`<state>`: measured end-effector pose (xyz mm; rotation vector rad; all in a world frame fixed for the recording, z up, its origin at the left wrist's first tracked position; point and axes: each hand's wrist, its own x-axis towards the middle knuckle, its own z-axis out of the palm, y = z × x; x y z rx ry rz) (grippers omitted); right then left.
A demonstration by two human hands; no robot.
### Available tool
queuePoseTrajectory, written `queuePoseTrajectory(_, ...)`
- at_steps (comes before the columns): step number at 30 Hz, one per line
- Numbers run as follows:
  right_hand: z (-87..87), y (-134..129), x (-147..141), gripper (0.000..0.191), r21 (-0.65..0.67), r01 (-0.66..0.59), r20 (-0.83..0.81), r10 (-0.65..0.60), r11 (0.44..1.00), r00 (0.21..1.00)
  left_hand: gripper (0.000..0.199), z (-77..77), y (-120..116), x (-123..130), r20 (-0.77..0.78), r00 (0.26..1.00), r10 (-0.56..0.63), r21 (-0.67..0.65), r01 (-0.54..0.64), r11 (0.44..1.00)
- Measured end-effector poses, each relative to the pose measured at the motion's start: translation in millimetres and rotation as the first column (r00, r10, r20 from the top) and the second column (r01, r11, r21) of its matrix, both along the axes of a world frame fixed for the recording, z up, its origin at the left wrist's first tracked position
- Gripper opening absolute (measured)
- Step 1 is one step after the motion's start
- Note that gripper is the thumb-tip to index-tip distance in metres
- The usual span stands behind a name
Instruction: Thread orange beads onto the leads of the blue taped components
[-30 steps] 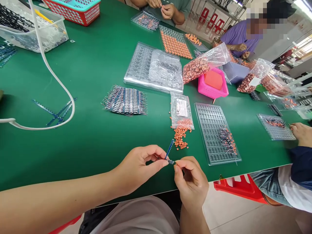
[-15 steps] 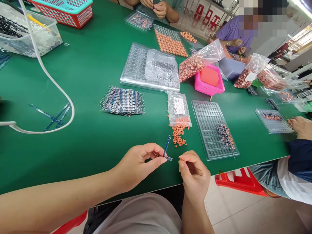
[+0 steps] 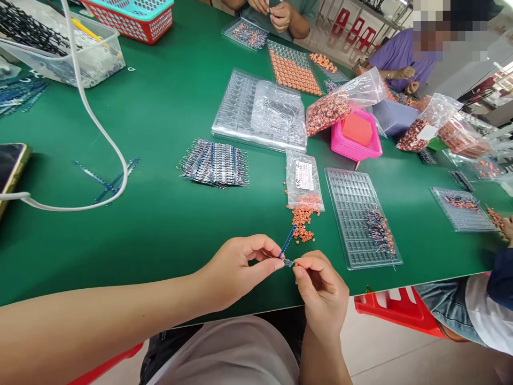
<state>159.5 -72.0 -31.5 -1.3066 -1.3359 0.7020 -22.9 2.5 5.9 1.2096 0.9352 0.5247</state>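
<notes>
My left hand [image 3: 244,270] pinches a small strip of components with a blue band [image 3: 287,240] sticking up from it. Just right of it, my right hand [image 3: 324,286] is closed in a pinch on a tiny orange ring [image 3: 295,262], its fingertips at the end of the strip. Beyond the hands lies a pile of orange rings [image 3: 303,216] at the mouth of a labelled plastic bag [image 3: 303,179]. A stack of component strips [image 3: 216,164] is further left. To the right, a clear ridged tray [image 3: 350,214] holds leaded parts with orange rings [image 3: 380,230].
Stacked clear trays [image 3: 236,107], a pink basket [image 3: 356,143] and a bag of copper-coloured rings [image 3: 331,109] stand behind. A white cable [image 3: 94,120] curves over loose blue strips [image 3: 107,186] at left. A phone [image 3: 12,166] lies at the left edge. Other people sit around the table.
The gap between my hands has closed, and the right fingertips now meet the end of the strip. The view has shifted left, bringing the phone into sight.
</notes>
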Motion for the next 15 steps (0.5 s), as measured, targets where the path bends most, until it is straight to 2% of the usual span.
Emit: queuePoseTrajectory(15,0.2,-1.2,0.8,0.020,-0.014,-0.019,0.004,0.019,1.000,1.000,0.018,-1.7,0.2,0.0,-0.012,1.000,-0.012,0.024,0.012,1.000)
